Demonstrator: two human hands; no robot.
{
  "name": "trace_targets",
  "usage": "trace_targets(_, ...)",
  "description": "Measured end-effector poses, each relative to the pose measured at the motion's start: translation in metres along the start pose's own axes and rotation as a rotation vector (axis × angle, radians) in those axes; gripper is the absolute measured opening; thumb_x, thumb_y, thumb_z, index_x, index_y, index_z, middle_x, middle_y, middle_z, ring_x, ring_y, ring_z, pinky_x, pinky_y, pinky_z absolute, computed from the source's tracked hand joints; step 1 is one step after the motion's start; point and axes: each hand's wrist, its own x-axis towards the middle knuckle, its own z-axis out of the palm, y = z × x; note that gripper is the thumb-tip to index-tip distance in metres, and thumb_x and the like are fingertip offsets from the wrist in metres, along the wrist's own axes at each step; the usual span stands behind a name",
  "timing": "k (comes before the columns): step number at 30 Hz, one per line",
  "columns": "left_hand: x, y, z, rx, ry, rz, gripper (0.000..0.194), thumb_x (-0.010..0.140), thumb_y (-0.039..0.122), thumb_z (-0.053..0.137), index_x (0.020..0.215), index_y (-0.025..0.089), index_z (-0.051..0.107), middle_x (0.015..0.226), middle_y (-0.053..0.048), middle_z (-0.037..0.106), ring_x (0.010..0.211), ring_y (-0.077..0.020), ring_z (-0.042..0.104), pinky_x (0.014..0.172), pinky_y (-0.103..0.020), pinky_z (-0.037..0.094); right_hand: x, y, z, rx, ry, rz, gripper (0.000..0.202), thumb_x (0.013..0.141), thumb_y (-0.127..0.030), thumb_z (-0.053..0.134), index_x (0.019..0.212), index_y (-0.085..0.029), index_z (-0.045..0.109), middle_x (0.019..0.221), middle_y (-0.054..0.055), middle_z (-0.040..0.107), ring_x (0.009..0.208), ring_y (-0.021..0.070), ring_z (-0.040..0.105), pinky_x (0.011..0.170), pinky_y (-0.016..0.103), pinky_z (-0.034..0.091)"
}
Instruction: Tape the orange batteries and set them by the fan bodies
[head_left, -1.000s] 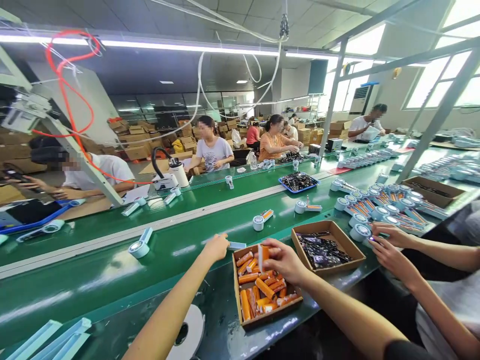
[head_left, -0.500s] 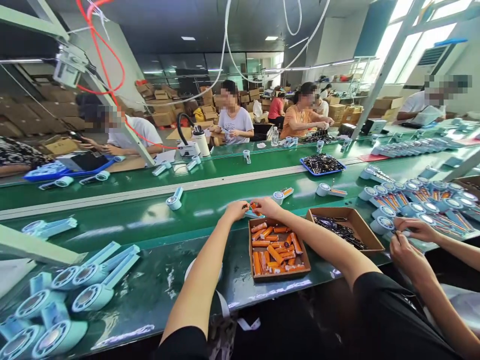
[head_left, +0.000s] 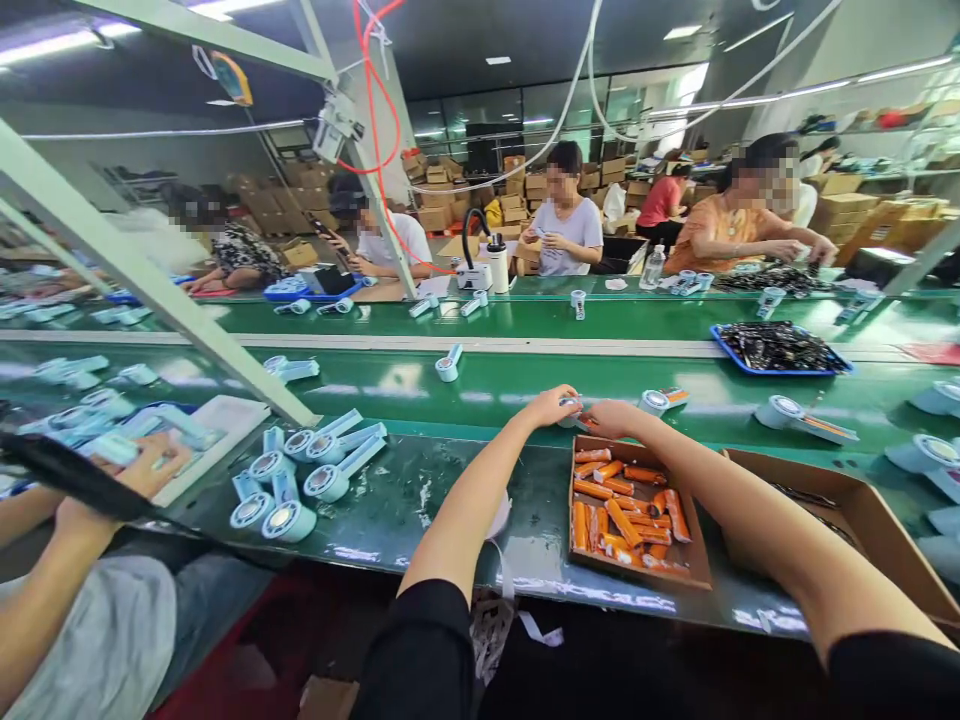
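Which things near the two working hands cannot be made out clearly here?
Head view:
Light-blue piece: mostly covered by the left hand and right hand.
Right hand's grip: hidden behind its back.
White roll: largely behind the left forearm.
Right-side box: contents partly behind the right forearm.

Indoors, I face a long green worktop (head_left: 397, 500).
Behind the worktop I see stacked cardboard boxes (head_left: 436, 219), with dark glass panels (head_left: 484, 115) farther back; a pale metal frame (head_left: 154, 283) slants over its left part, and strip lights (head_left: 56, 49) glow high above it under a dark ceiling (head_left: 457, 35).
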Motion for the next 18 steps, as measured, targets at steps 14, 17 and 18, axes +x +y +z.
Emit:
trace_targets(14, -0.046, -0.152, -0.117, 0.118, 0.349, -0.45, 0.05, 0.098, 0.028, 0.057, 0.148, 0.025, 0.052, 0.153, -0.018, 0.04, 0.114, -0.0263, 0.063, 0.104, -0.042, 0.05, 0.013, 0.066, 0.024, -0.013, 0.038, 0.035, 0.043, 0.09, -0.025, 0.06, 0.13, -0.028, 0.076, 0.12, 0.008, 0.08, 0.11, 0.0294, 0.075, 0.087, 0.033, 0.054)
trace_targets(17, -0.083, -0.12, -0.098, 0.145, 0.225, -0.282, 0.047, 0.099, 0.032, 0.056, 0.146, 0.031, 0.055, 0.15, -0.011, 0.044, 0.104, -0.0214, 0.067, 0.1, -0.036, 0.053, 0.003, 0.063, 0.021, -0.008, 0.055, 0.06, 0.043, 0.092, -0.026, 0.059, 0.131, -0.025, 0.076, 0.119, 0.01, 0.08, 0.107, 0.0298, 0.076, 0.085, 0.034, 0.054)
trace_targets(18, -0.099, -0.108, -0.09, 0.15, 0.166, -0.222, 0.046, 0.098, 0.034, 0.058, 0.144, 0.034, 0.058, 0.149, -0.008, 0.047, 0.102, -0.0209, 0.067, 0.099, -0.036, 0.054, -0.001, 0.06, 0.019, -0.004, 0.059, 0.065, 0.043, 0.092, -0.026, 0.058, 0.131, -0.025, 0.076, 0.12, 0.01, 0.08, 0.107, 0.0297, 0.075, 0.085, 0.033, 0.054)
